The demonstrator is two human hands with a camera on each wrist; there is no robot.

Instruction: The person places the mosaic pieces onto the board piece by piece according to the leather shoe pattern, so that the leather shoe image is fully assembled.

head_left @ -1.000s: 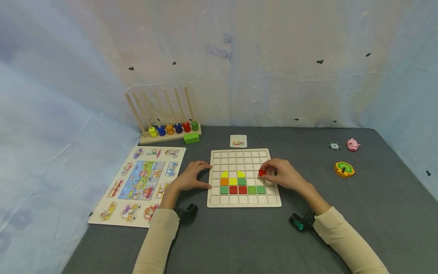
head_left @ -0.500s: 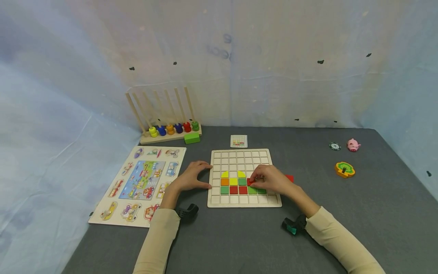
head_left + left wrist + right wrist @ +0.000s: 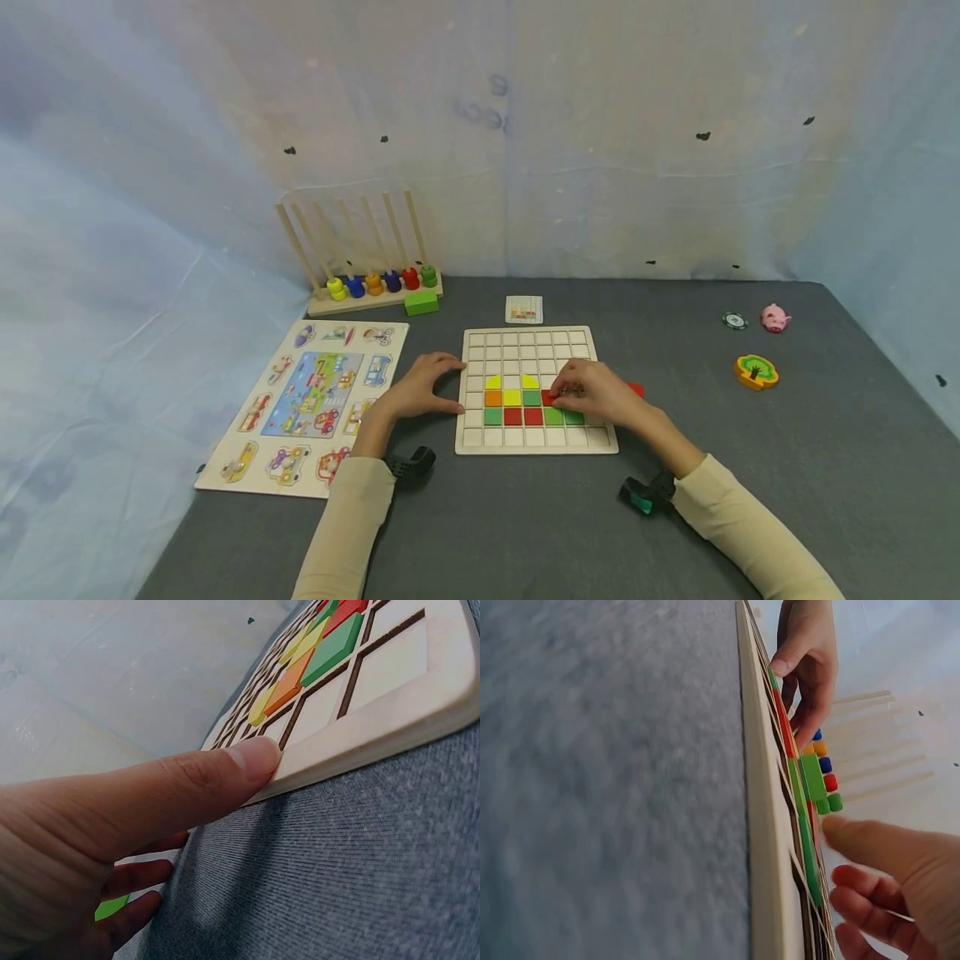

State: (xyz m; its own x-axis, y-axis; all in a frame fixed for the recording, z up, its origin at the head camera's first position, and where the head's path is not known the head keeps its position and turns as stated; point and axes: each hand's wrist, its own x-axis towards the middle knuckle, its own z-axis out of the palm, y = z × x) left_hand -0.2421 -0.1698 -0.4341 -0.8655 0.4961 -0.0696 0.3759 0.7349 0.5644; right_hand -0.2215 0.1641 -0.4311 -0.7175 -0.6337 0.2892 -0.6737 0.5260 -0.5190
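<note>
A wooden grid board (image 3: 536,341) lies on the grey table with yellow, orange, green and red tiles in its cells. My left hand (image 3: 417,386) rests at the board's left edge, thumb and forefinger spread apart; in the left wrist view the thumb (image 3: 217,769) touches the rim. My right hand (image 3: 597,391) is over the board's right half, pinching a red tile (image 3: 547,398) in the cell beside a green tile (image 3: 532,397). Its fingers partly cover that tile and the green ones below. Another red piece (image 3: 637,389) shows behind the right hand, mostly hidden.
A small pattern card (image 3: 523,309) lies behind the board. To the left are a picture puzzle (image 3: 379,335), a peg stacker (image 3: 322,307) and a green block (image 3: 422,302). A poker chip (image 3: 734,321), pink pig (image 3: 775,317) and tree piece (image 3: 756,372) lie right.
My right hand has carried the red tile left and nearer, down into the cell beside the green tile, and stays there over the last half second. The left hand has not moved.
</note>
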